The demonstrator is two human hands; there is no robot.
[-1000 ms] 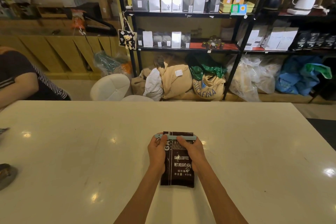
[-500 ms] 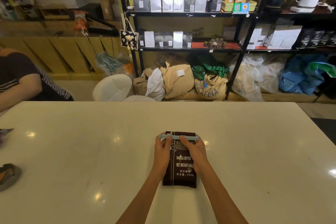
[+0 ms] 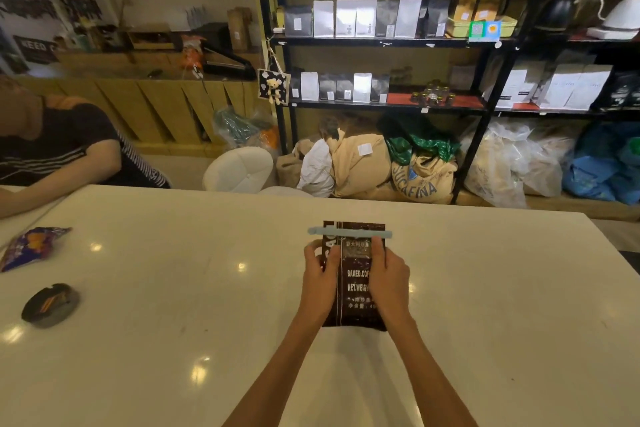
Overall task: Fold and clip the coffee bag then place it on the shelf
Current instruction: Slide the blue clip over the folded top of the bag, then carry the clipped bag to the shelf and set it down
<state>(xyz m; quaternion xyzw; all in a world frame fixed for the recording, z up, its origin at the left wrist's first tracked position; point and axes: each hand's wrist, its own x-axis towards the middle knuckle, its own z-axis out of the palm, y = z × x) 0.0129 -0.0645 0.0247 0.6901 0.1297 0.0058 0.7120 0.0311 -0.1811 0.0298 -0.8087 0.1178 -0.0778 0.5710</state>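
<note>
both hands had slid down from the clip since the earlier frame, and the camera had tipped up to show more of the shelving. i saw my left hand (image 3: pixel 320 279) wrapped around the left edge of the coffee bag (image 3: pixel 355 279), fingers curled onto its front, gripping it. my right hand (image 3: pixel 389 276) gripped the right edge the same way, thumb lying on the printed face. the dark brown bag lay flat on the white table (image 3: pixel 173 340), near the middle, its folded top pointing away from me. the pale blue clip (image 3: pixel 349 233) sat across that folded top, just beyond my fingertips, its ends sticking out past both sides of the bag. neither hand touched the clip.

to the left on the table i saw a purple snack packet (image 3: pixel 33 246) and, nearer to me, a dark round ashtray (image 3: pixel 50 305), both well apart from the bag. a seated person in a dark striped shirt (image 3: pixel 65 146) rested a forearm on the table's far left corner. beyond the table stood the black shelf (image 3: pixel 381 43) holding rows of white and grey pouches, with burlap sacks (image 3: pixel 388 166) heaped on the floor under it.
</note>
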